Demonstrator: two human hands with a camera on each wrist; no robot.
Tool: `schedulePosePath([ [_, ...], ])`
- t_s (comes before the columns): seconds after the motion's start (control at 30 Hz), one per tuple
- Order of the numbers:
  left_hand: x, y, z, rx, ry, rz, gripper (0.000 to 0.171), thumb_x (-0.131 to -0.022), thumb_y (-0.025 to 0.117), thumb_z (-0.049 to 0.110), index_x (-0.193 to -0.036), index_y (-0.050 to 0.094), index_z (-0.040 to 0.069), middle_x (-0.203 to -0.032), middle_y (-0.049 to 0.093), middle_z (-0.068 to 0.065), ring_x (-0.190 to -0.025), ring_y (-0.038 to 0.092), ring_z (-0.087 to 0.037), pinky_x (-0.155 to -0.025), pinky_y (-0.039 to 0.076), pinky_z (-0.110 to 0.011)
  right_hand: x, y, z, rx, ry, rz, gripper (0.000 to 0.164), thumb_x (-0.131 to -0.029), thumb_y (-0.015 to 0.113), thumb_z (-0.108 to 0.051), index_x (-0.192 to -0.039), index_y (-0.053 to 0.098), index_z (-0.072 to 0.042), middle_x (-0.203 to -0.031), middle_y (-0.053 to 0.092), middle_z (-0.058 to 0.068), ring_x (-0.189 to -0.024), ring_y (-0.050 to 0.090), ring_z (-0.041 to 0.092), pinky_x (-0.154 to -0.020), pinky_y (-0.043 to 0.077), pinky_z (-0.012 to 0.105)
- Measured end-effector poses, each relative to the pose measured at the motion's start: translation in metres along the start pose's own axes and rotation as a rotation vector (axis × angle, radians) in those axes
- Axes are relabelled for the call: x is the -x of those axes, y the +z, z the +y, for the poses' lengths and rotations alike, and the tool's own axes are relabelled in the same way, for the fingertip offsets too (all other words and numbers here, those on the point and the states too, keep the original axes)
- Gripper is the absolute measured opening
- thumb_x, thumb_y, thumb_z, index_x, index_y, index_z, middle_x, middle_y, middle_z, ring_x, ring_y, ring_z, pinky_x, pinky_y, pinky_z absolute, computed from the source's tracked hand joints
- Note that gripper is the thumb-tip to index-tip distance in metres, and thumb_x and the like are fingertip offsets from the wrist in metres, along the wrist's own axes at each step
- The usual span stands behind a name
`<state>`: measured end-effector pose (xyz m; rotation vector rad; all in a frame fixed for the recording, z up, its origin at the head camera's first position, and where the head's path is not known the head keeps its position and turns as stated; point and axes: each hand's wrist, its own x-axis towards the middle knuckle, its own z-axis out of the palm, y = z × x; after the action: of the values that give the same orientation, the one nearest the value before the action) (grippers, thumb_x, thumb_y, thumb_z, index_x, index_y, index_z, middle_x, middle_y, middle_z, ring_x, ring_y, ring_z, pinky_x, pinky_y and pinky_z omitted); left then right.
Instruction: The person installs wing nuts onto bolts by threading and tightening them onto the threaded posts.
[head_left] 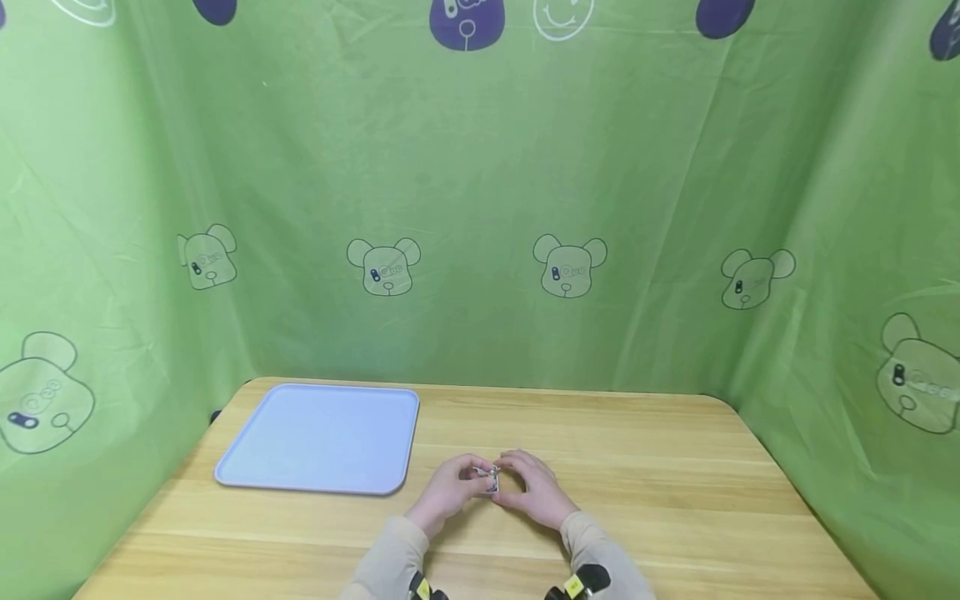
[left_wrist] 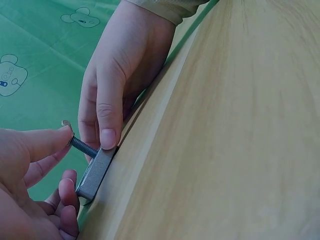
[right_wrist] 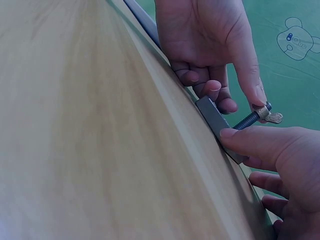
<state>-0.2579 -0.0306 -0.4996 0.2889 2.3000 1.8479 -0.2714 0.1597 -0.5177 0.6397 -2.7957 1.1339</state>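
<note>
A grey rectangular metal block (right_wrist: 214, 121) stands low over the wooden table, with a dark threaded bolt (right_wrist: 246, 121) rising from its face. A brassy wing nut (right_wrist: 273, 118) sits near the bolt's free end. My left hand (head_left: 447, 489) pinches the wing nut with its thumb, while its lower fingers curl beside one end of the block. My right hand (head_left: 542, 493) grips the block's other end, thumb pressed on the near side. The right fingertips behind the block are partly hidden. In the head view the small block (head_left: 487, 492) shows between both hands.
A pale blue tray (head_left: 318, 437) lies on the left part of the wooden table (head_left: 637, 450). Green curtains (head_left: 480, 183) with bear drawings surround the table at the back and both sides.
</note>
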Motion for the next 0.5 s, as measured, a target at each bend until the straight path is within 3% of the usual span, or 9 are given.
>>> schedulePosePath([
  [0.33, 0.0007, -0.0003, 0.0009, -0.021, -0.010, 0.001, 0.021, -0.088, 0.067, 0.018, -0.107, 0.068, 0.010, -0.094, 0.063, -0.007, -0.083, 0.053, -0.016, -0.066, 0.039, -0.029, -0.0001, -0.0001, 0.0002, 0.014, -0.007, 0.001, 0.057, -0.079, 0.076, -0.036, -0.126, 0.059, -0.008, -0.140, 0.052, 0.018, -0.134, 0.042, 0.043, -0.111, 0.020, 0.067],
  [0.5, 0.0000, -0.0008, 0.0001, -0.021, -0.019, -0.008, 0.021, -0.092, 0.062, 0.020, -0.109, 0.068, 0.011, -0.104, 0.067, -0.009, -0.086, 0.055, -0.016, -0.067, 0.041, -0.029, -0.0002, 0.0008, 0.0017, 0.017, 0.002, 0.000, 0.058, -0.079, 0.076, -0.037, -0.126, 0.059, -0.008, -0.141, 0.051, 0.018, -0.135, 0.041, 0.042, -0.111, 0.021, 0.067],
])
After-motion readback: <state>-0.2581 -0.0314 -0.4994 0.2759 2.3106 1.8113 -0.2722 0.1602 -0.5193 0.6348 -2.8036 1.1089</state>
